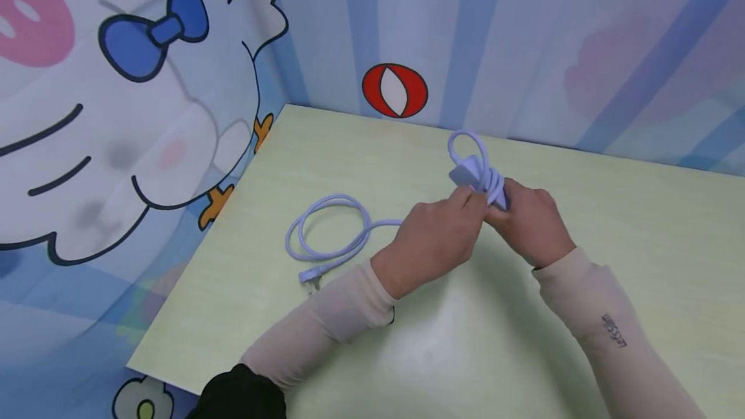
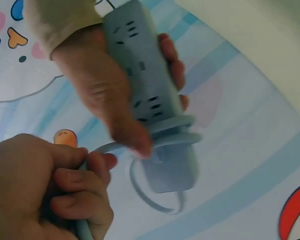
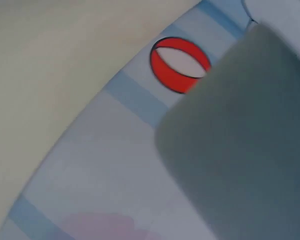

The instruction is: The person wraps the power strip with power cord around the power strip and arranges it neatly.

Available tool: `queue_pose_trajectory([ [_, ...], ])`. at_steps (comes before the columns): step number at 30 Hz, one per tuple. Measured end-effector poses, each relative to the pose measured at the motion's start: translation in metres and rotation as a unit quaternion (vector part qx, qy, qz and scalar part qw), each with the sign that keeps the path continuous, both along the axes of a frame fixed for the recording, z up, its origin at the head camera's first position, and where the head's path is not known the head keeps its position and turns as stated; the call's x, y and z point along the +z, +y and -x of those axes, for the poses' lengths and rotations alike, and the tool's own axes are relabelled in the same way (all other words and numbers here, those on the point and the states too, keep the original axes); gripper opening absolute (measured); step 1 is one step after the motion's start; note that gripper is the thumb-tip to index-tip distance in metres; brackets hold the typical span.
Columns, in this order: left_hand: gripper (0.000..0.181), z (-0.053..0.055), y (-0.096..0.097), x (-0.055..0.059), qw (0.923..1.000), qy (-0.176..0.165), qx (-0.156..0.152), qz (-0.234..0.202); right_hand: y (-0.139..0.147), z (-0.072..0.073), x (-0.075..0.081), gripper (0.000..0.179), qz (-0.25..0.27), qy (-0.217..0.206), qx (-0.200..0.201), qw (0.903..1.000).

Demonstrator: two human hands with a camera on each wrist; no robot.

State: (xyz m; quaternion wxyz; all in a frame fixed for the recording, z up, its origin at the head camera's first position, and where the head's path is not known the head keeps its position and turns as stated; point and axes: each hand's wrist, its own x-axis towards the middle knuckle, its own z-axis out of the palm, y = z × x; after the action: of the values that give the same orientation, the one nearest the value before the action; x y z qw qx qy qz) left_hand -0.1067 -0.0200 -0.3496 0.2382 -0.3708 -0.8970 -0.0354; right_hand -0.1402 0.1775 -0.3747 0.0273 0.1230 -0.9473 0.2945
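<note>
Cord winds round the power strip over the bench; right hand grips the strip, left hand holds the cord (I see its plug lying down there)

Pale yellow-green surface, a loosely looped cord lying on its left part.
The light violet cord curls in open loops, its plug on their near side with prongs toward the near edge; one stretch runs off rightward. Soft shadows fall across the surface, and its two left corners show.
</note>
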Motion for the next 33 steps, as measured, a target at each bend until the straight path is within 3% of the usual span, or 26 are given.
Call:
queue_pose_trajectory([
  [2,0.016,0.002,0.000,-0.007,0.9948,-0.063,-0.014,-0.079,0.002,0.000,0.004,0.042,0.041,-0.052,-0.004,0.9978],
  [3,0.017,0.004,0.000,-0.010,0.9867,-0.104,-0.023,-0.123,0.003,0.000,0.005,0.045,0.061,-0.076,-0.005,0.9952],
  [5,0.017,0.008,-0.001,-0.013,0.9556,-0.198,-0.037,-0.215,0.004,-0.001,0.009,0.052,0.104,-0.110,-0.009,0.9884],
  [7,0.018,0.012,-0.002,-0.016,0.9155,-0.275,-0.043,-0.290,0.006,-0.002,0.012,0.054,0.151,-0.138,-0.013,0.9788],
  [8,0.019,0.014,-0.003,-0.016,0.8993,-0.303,-0.044,-0.312,0.006,-0.003,0.013,0.056,0.174,-0.151,-0.015,0.9730],
  [10,0.021,0.018,-0.005,-0.016,0.8757,-0.345,-0.045,-0.334,0.008,-0.004,0.015,0.056,0.214,-0.163,-0.012,0.9630],
  [14,0.024,0.027,-0.008,-0.010,0.8461,-0.412,-0.052,-0.334,0.010,-0.005,0.017,0.053,0.279,-0.188,0.003,0.9416],
  [17,0.028,0.032,-0.010,-0.004,0.8346,-0.453,-0.041,-0.311,0.013,-0.008,0.016,0.052,0.305,-0.207,0.020,0.9294],
  [19,0.028,0.033,-0.011,-0.003,0.8332,-0.467,-0.034,-0.293,0.015,-0.010,0.014,0.049,0.312,-0.214,0.034,0.9251],
  [23,0.026,0.036,-0.013,-0.007,0.8398,-0.464,-0.034,-0.280,0.022,-0.013,0.010,0.042,0.329,-0.221,0.067,0.9157],
  [25,0.025,0.037,-0.014,-0.009,0.8413,-0.460,-0.038,-0.281,0.026,-0.014,0.008,0.037,0.350,-0.222,0.086,0.9060],
  [28,0.025,0.039,-0.015,-0.010,0.8406,-0.461,-0.033,-0.283,0.028,-0.014,0.004,0.030,0.393,-0.231,0.108,0.8833],
  [33,0.026,0.043,-0.015,-0.011,0.8374,-0.466,-0.036,-0.283,0.027,-0.017,-0.001,0.025,0.483,-0.256,0.111,0.8304],
])
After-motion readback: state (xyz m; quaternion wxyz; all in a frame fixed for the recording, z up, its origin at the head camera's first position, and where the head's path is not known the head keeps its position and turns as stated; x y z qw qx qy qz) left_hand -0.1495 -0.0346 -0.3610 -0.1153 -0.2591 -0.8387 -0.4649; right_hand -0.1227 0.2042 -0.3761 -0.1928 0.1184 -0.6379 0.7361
